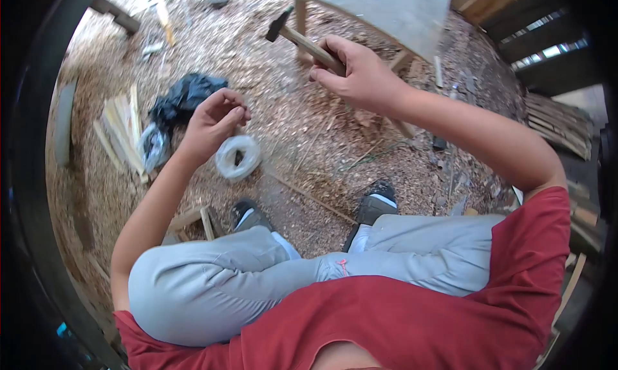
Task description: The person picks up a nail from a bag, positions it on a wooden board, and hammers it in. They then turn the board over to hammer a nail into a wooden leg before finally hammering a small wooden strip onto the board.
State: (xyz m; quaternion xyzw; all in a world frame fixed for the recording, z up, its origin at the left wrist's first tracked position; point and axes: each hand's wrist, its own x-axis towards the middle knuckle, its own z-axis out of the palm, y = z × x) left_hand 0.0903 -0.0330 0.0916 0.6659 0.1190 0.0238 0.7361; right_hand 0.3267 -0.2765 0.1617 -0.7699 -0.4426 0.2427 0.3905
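Note:
My right hand (357, 74) is wrapped round the wooden handle of a hammer (309, 45). The dark hammer head points up and to the left, in the air near the corner of a pale-topped table. My left hand (222, 122) is raised with its fingers curled in and the thumb pressed against them; whatever may be between the fingertips is too small to make out. Just below that hand, a white ring-shaped roll (238, 158) shows, with a dark spot at its centre. A black plastic bag (190, 96) lies behind the left hand.
Wood shavings cover the ground. The pale-topped table (393, 12) stands ahead on wooden legs. Wood strips (119, 132) and a clear plastic bag (153, 148) lie at left. Stacked slats (557, 122) are at right. My two shoes (376, 202) rest on the ground.

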